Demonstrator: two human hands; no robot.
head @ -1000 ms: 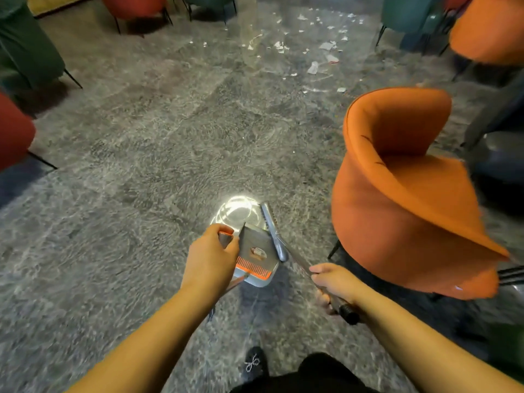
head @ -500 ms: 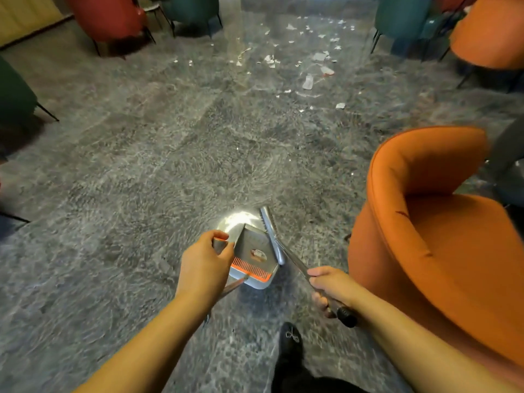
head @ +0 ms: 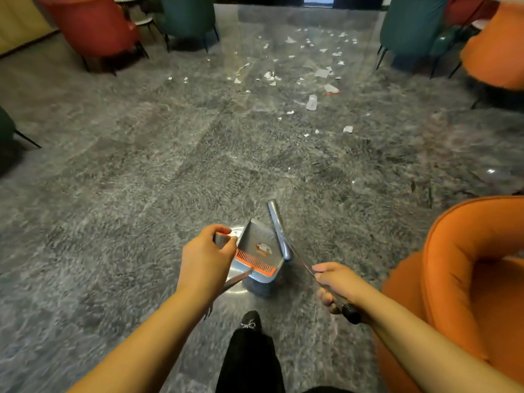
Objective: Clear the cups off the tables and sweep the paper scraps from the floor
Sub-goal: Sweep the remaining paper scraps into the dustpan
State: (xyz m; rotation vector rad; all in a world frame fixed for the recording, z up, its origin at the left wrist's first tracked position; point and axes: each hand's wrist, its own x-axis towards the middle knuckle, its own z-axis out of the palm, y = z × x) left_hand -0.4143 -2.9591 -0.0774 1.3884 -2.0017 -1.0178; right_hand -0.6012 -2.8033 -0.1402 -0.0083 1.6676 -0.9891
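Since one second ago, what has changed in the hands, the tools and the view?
The person walked toward the paper scraps, which now lie nearer; the orange chair slid to the lower right. Nothing was taken or released: the left hand still grips the dustpan, the right hand the broom.

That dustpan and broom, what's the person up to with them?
A person is walking across a grey floor with cleaning tools. The left hand grips the top of a metal dustpan, and the right hand holds the broom by its handle. The paper scraps lie scattered further ahead, between the chairs, not yet swept. An orange chair stands close on the right.
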